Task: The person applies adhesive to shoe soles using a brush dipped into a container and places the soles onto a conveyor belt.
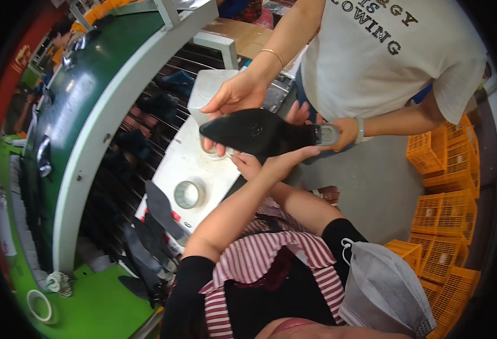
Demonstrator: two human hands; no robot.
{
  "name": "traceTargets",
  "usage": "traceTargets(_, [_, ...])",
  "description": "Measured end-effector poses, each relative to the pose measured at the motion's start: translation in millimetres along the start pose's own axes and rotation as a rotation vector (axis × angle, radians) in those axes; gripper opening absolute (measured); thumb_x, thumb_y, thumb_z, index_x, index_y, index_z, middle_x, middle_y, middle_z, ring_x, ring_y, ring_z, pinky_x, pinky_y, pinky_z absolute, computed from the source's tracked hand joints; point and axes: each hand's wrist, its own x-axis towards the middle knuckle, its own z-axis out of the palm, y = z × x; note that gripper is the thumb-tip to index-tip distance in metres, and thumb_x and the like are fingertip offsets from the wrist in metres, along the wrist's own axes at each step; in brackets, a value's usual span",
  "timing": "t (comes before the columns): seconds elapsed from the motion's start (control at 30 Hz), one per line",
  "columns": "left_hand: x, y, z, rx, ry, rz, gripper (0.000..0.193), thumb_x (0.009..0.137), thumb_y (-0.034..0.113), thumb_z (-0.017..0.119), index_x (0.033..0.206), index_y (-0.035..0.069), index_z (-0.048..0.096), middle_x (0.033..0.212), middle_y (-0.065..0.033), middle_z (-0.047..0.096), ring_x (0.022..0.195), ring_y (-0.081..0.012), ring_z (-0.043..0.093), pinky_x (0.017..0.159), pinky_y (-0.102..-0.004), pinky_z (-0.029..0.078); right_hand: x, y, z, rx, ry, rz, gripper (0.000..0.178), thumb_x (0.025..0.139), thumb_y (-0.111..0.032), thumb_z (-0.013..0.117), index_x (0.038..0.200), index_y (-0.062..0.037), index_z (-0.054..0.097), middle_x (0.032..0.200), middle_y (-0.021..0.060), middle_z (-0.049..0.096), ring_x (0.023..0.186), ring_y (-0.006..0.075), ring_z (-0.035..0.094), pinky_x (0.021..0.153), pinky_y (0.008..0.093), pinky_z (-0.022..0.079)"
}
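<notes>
The black sole-shaped piece [254,134] was in the air, partly above the white table [169,172], with its pale grey end to the right. The left hand [287,161] was gripping it from the near side. The right hand [248,166] was just below the piece; whether its fingers were closed, I could not tell. A co-worker's hand [345,133] held the grey end.

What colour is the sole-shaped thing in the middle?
The sole-shaped thing is mostly black; it shows best in the head view.
</notes>
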Motion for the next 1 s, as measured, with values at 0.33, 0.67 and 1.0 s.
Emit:
traceTargets(0.33, [-14.8,105.7,-4.6,-0.095,-0.132,0.091,0.064,0.085,0.031,0.056,0.128,-0.01,0.032,0.09,-0.0161,0.062,0.102,-0.0367,0.057,0.097,-0.043,0.039,11.7,56.0,-6.4,0.017,0.011,0.103,0.027,0.089,-0.023,0.054,0.095,0.0011,0.064,0.077,0.0022,0.061,0.072,0.0082,0.054,0.065,0.0241,0.042])
traceTargets(0.67, [-275.1,98.3,-159.6,-0.316,0.466,-0.602,0.077,0.086,0.055,0.044,0.126,-0.011,0.035,0.098,-0.0255,0.061,0.079,-0.0307,0.065,0.073,-0.0358,0.054,8.9,-32.7,-19.8,0.148,-0.083,0.442,0.029,0.09,-0.022,0.055,0.102,0.0034,0.062,0.06,-0.0084,0.042,0.055,0.0016,0.034,0.049,0.0194,0.029])
traceTargets(1.0, [-327.7,83.1,-135.4,-0.233,0.77,-0.434,0.042,0.081,0.017,0.066,0.115,0.001,0.048,0.089,-0.0096,0.061,0.079,-0.0202,0.062,0.073,-0.0321,0.051,-6.4,-71.5,-3.8,-0.203,-0.259,-0.014,0.026,0.088,-0.016,0.056,0.108,0.0005,0.06,0.093,0.015,0.067,0.083,0.0106,0.061,0.075,0.0257,0.047])
